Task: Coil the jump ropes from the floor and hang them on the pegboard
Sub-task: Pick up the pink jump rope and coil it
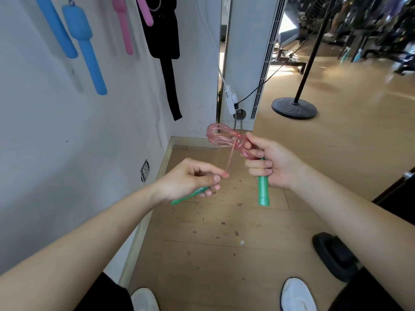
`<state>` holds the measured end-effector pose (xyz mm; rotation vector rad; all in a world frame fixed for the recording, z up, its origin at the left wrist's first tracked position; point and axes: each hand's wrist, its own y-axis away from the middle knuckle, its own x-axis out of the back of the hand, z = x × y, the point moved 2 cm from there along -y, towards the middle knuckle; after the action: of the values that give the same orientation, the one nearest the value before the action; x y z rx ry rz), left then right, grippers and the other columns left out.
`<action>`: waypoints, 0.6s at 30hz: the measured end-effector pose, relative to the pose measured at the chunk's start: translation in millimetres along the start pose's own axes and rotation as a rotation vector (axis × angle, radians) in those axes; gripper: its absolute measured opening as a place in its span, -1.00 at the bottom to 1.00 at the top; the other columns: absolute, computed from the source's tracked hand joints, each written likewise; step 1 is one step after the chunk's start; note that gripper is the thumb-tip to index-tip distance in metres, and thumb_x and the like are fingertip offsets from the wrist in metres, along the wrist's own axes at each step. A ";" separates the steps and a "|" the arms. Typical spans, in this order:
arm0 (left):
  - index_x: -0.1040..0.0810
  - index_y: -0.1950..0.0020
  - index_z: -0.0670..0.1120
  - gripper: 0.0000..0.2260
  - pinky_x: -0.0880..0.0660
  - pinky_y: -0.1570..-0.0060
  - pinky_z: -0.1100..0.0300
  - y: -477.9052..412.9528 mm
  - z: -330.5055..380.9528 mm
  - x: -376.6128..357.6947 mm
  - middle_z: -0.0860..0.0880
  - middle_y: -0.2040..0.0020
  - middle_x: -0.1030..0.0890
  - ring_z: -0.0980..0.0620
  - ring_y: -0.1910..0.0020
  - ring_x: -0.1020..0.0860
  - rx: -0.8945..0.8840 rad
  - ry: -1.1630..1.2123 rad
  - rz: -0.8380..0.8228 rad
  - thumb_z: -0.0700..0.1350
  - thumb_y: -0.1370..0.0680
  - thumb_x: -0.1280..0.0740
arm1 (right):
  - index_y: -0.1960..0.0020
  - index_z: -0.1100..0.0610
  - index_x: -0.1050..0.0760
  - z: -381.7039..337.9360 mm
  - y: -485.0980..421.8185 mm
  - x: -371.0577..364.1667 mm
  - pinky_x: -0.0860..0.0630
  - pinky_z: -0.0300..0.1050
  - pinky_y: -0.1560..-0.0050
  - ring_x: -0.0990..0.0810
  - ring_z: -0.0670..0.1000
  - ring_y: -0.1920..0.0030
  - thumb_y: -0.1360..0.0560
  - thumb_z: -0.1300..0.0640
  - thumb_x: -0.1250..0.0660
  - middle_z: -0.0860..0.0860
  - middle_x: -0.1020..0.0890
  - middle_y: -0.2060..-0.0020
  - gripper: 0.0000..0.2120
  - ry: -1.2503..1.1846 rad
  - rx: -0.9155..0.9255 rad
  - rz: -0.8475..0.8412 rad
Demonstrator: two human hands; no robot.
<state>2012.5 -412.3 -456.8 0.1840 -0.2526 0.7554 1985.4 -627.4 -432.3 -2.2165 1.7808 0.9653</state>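
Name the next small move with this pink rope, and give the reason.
Probably wrap the taut strand held by the left hand around the coiled translucent pink rope in the right hand: the loops are gathered, but not yet bound.

rope [221,136] translucent pink glossy plastic; handles [263,187] green plastic, slight sheen; floor [224,254] wood-look planks, smooth, scuffed; wall [89,131] matt white

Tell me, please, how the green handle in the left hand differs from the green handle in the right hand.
The handle in the left hand lies slanted, its end pointing lower left; the handle in the right hand hangs nearly upright. The left one looks thinner and blurred; the right one also has pink rope coils gripped above it. Both are green.
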 end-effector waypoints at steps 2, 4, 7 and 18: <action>-0.67 -0.20 -0.12 -0.81 -0.58 0.15 0.15 0.5 -1.9 1.7 -0.13 0.10 -0.68 -0.01 0.20 -0.61 0.023 -0.015 -0.017 -0.15 -0.62 -0.35 | 0.24 0.10 -0.41 -0.4 3.5 -3.8 -0.06 -0.32 0.72 -0.16 -0.19 0.67 -0.63 -0.04 -0.17 -0.11 -0.18 0.53 -0.67 0.041 -0.067 -0.085; -0.67 -0.13 -0.16 -0.82 -0.59 0.17 0.14 0.7 -3.5 4.9 -0.12 0.11 -0.68 -0.02 0.22 -0.61 0.052 -0.050 -0.034 -0.12 -0.61 -0.36 | 0.27 0.10 -0.42 -1.0 8.2 -5.2 0.00 -0.33 0.69 -0.17 -0.21 0.68 -0.61 -0.05 -0.16 -0.11 -0.12 0.51 -0.65 0.133 -0.148 -0.147; -0.68 0.02 -0.17 -0.86 -0.63 0.14 0.11 3.0 -4.9 12.6 -0.17 0.04 -0.68 -0.05 0.23 -0.62 0.062 -0.108 -0.060 -0.11 -0.57 -0.40 | 0.31 0.10 -0.46 -1.1 16.4 -4.9 0.01 -0.35 0.65 -0.17 -0.23 0.67 -0.59 -0.03 -0.18 -0.14 -0.20 0.53 -0.64 0.332 -0.276 -0.267; -0.57 0.11 -0.12 -0.86 -0.51 0.28 0.17 5.5 0.7 13.2 -0.07 0.28 -0.60 0.00 0.34 -0.55 0.091 -0.174 -0.100 -0.09 -0.57 -0.42 | 0.25 0.12 -0.44 23.4 16.2 -6.0 -0.02 -0.37 0.59 -0.08 -0.12 0.61 -0.64 -0.01 -0.22 -0.03 -0.21 0.49 -0.66 1.126 -0.521 -0.175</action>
<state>2017.9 -400.0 -451.9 0.3470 -0.3717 0.6528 1960.8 -615.8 -442.9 -3.6269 1.6470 0.0450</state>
